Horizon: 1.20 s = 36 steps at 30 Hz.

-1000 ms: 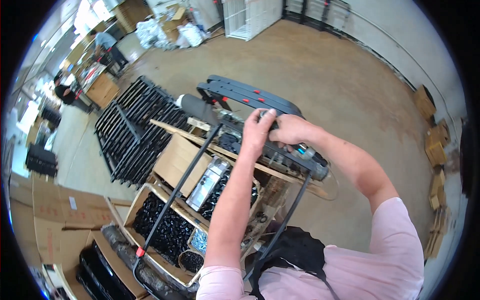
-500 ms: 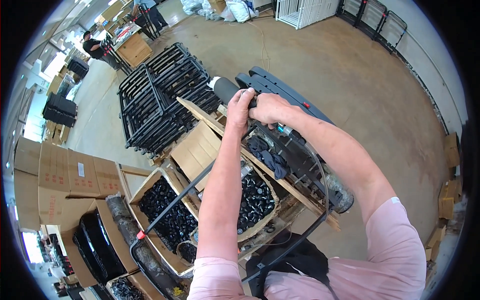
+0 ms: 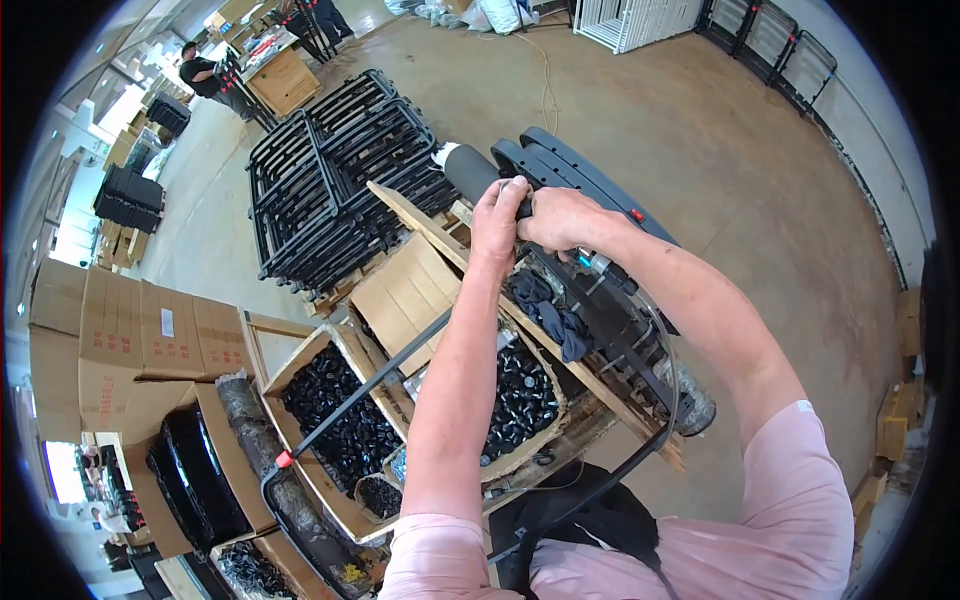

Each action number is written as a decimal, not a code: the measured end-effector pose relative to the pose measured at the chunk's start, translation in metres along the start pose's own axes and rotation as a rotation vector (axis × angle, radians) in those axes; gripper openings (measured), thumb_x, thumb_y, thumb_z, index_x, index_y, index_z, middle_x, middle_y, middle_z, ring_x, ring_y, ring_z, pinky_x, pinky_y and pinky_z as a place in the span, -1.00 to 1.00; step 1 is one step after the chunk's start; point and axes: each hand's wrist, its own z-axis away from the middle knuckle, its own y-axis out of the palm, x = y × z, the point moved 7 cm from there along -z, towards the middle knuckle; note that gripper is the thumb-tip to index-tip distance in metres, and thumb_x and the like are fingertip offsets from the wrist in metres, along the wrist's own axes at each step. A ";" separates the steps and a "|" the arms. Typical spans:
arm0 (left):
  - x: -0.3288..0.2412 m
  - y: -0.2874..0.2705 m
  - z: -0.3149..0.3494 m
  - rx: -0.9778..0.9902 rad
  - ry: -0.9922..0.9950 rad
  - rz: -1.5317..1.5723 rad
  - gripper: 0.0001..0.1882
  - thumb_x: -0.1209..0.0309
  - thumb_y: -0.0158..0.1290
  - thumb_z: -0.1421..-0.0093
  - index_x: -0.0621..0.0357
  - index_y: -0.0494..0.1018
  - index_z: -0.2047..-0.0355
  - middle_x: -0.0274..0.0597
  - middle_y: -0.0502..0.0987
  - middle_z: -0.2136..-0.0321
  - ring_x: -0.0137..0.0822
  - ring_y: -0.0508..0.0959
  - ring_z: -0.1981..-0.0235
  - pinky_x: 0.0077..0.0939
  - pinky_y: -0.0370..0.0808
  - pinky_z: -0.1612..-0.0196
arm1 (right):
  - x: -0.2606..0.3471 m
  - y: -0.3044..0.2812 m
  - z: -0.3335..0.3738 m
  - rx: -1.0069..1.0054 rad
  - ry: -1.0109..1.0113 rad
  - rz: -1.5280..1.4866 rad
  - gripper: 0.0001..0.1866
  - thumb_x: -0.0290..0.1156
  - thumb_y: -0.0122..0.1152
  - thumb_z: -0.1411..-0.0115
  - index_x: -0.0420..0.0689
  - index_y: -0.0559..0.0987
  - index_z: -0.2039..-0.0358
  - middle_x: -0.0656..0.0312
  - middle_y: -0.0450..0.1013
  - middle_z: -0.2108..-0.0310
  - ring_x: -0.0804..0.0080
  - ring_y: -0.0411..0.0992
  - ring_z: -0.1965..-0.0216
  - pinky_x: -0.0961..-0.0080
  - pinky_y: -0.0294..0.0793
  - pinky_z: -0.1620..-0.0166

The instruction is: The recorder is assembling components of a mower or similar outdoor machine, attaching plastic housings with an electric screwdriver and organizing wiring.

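Head view. Hazard: hose (image 3: pixel 674 375), looped near the frame (image 3: pixel 372 386), might snag and wrench the tool (image 3: pixel 588 259); my left hand (image 3: pixel 497 215), set close to the right hand (image 3: pixel 560 217), could get pinched.
Pose: arms stretched to the frame's far end. Right: curled around the tool there. Left: fingers bent; whether gripping, I cannot tell.

From where I operate, I see a pale pink shirt (image 3: pixel 700 545) with short sleeves (image 3: pixel 434 550), a small white tag (image 3: pixel 804 407) at the right cuff. Black cloth (image 3: pixel 600 515) bunches at the front, and both forearms are uncovered.
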 end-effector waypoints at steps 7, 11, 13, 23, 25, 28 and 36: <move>0.005 -0.008 0.002 0.012 -0.019 -0.065 -0.70 0.17 0.22 -0.36 0.16 0.57 0.13 -0.36 0.57 0.29 -0.49 0.50 0.25 -0.50 0.49 0.13 | 0.003 0.005 0.005 0.013 -0.002 0.027 -0.59 -0.09 0.13 -0.20 -0.21 0.67 0.47 0.07 0.61 0.59 0.22 0.64 0.48 0.22 0.57 0.29; 0.008 0.000 0.008 0.024 -0.032 -0.057 -0.68 0.16 0.23 -0.36 0.16 0.57 0.10 -0.35 0.59 0.24 -0.49 0.52 0.21 -0.50 0.50 0.10 | -0.005 0.008 0.007 -0.001 0.018 0.015 -0.58 -0.10 0.12 -0.22 -0.24 0.68 0.37 0.07 0.63 0.54 0.21 0.65 0.47 0.21 0.58 0.29; 0.006 -0.004 0.009 0.016 -0.020 -0.057 -0.68 0.16 0.23 -0.36 0.16 0.57 0.09 -0.34 0.59 0.24 -0.48 0.53 0.21 -0.50 0.51 0.10 | 0.002 0.010 0.011 0.014 0.008 -0.006 -0.55 -0.10 0.10 -0.23 -0.28 0.67 0.28 0.03 0.64 0.47 0.20 0.66 0.45 0.20 0.60 0.29; 0.009 0.001 0.014 -0.009 -0.035 -0.055 -0.61 0.15 0.25 -0.34 0.16 0.54 -0.01 -0.26 0.60 0.17 -0.39 0.56 0.13 -0.39 0.54 0.03 | -0.024 0.032 -0.035 0.004 0.024 -0.249 -0.84 -0.40 0.24 -0.04 -0.25 0.64 0.51 0.11 0.59 0.51 0.25 0.59 0.49 0.27 0.54 0.36; 0.004 -0.003 0.011 -0.026 -0.006 -0.084 -0.59 0.14 0.25 -0.34 0.15 0.52 -0.03 -0.24 0.60 0.14 -0.38 0.56 0.12 -0.39 0.55 0.03 | -0.021 0.031 -0.040 0.013 0.011 -0.227 -0.85 -0.41 0.24 -0.02 -0.24 0.65 0.51 0.11 0.58 0.51 0.25 0.58 0.49 0.27 0.53 0.37; -0.004 -0.003 0.016 -0.033 -0.014 -0.130 -0.45 0.09 0.29 -0.30 0.20 0.47 -0.13 -0.14 0.59 0.04 -0.29 0.57 0.03 -0.34 0.55 -0.05 | -0.015 0.030 -0.032 0.028 -0.004 -0.222 -0.86 -0.45 0.25 0.01 -0.26 0.66 0.50 0.10 0.57 0.50 0.25 0.58 0.49 0.28 0.53 0.38; 0.004 -0.035 0.092 -0.288 0.070 -0.345 -0.38 -0.01 0.12 -0.42 0.37 0.45 -0.16 -0.05 0.59 0.01 -0.30 0.55 0.04 -0.36 0.49 -0.09 | -0.030 0.020 -0.025 -0.047 0.079 -0.231 -0.78 -0.38 0.32 0.10 -0.31 0.68 0.51 0.04 0.60 0.46 0.22 0.57 0.44 0.25 0.54 0.33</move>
